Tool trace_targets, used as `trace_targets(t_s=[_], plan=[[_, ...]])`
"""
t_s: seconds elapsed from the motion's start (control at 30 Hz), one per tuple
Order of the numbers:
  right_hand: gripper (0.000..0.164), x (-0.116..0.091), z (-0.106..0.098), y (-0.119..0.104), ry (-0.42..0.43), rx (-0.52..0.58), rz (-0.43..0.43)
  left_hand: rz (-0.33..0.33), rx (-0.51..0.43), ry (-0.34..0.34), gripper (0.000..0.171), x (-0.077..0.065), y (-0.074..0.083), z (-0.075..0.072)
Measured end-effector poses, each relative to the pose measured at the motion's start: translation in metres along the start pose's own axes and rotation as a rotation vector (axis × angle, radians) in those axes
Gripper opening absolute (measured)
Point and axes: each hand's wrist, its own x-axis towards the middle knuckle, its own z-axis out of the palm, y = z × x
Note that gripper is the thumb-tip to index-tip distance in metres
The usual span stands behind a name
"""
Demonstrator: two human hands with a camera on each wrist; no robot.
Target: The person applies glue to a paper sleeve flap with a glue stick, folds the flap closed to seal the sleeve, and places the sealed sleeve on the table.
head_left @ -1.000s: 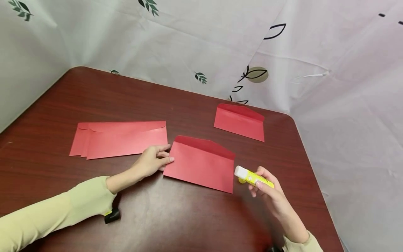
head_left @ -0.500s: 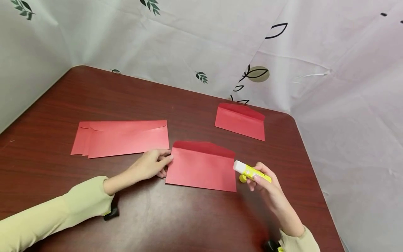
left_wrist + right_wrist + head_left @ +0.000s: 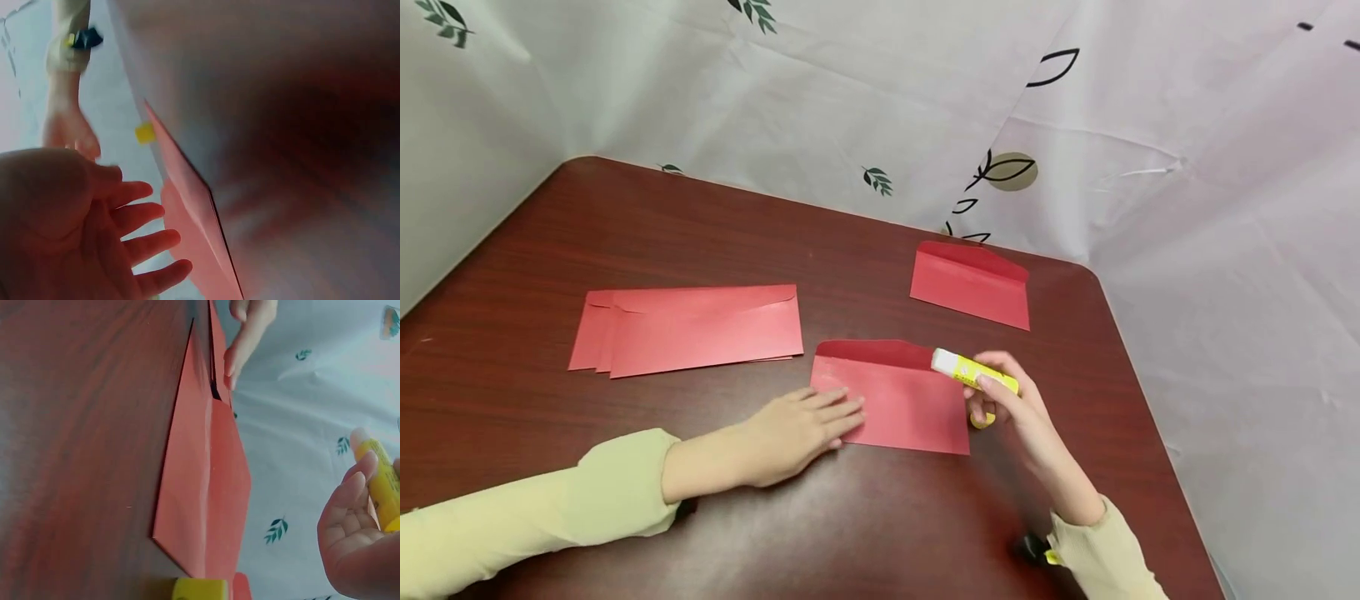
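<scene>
A red envelope (image 3: 913, 417) lies in front of me with its flap folded out toward the far side. My left hand (image 3: 786, 437) is spread over the envelope's left end, fingers fairly straight and pinching nothing. In the left wrist view those fingers (image 3: 153, 242) show loosely spread beside the envelope's face. My right hand (image 3: 1018, 408) grips a yellow glue stick (image 3: 981, 375), uncapped, its white tip pointing left above the flap's right end. The yellow cap (image 3: 982, 420) stands on the table at the envelope's right edge, partly behind the right fingers.
Several red envelopes (image 3: 707, 333) lie overlapped on the left of the brown table (image 3: 850, 533). Another red envelope (image 3: 970, 287), flap out, lies near the back right edge. A white patterned sheet (image 3: 820, 92) hangs behind the table.
My left hand has let go of the envelope's left edge and moved right over its face. The envelope has turned straighter. My right hand has brought the glue stick left and up to the flap.
</scene>
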Motion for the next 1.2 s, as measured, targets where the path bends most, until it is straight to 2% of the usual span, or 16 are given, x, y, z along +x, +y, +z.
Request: trace_targets(t_s=[0.1,0.2,0.27,0.37,0.47,0.53,0.63,0.77,0.93,1.07,1.13,1.2], plan=[[0.030,0.007,0.021,-0.029,0.007,-0.068,-0.005,0.023,0.022,-0.082,0.049,0.000,0.008,0.003],[0.014,0.014,0.046,-0.062,0.021,-0.138,-0.001,0.019,0.025,-0.136,0.053,0.001,0.011,0.005],[0.007,0.021,0.057,-0.073,0.030,-0.188,0.001,0.012,0.022,-0.155,0.055,0.002,0.010,0.007],[0.002,0.036,0.066,-0.078,0.067,-0.277,0.007,0.010,0.014,-0.172,0.055,0.003,0.005,0.008],[0.013,0.051,0.075,-0.078,0.098,-0.408,-0.001,0.005,0.013,-0.187,0.054,0.005,0.000,0.009],[0.018,0.061,0.083,-0.078,0.107,-0.533,-0.015,-0.001,0.022,-0.206,0.053,0.007,-0.002,0.009],[0.022,0.075,0.097,-0.077,0.075,-0.770,-0.053,-0.007,0.024,-0.226,0.053,0.008,-0.004,0.008],[0.024,0.094,0.113,-0.071,-0.034,-1.062,-0.149,-0.008,0.001,-0.234,0.053,0.010,-0.007,0.007],[0.027,0.116,0.125,-0.062,-0.124,-1.275,-0.281,-0.005,-0.053,-0.261,0.054,0.012,-0.011,0.006],[0.027,0.131,0.131,-0.054,-0.222,-1.441,-0.487,-0.009,-0.122,-0.296,0.055,0.014,-0.013,0.004],[0.027,0.137,0.134,-0.050,-0.257,-1.492,-0.600,-0.011,-0.149,-0.310,0.055,0.015,-0.014,0.002],[0.028,0.142,0.136,-0.047,-0.267,-1.511,-0.673,-0.013,-0.165,-0.317,0.055,0.015,-0.014,0.001]])
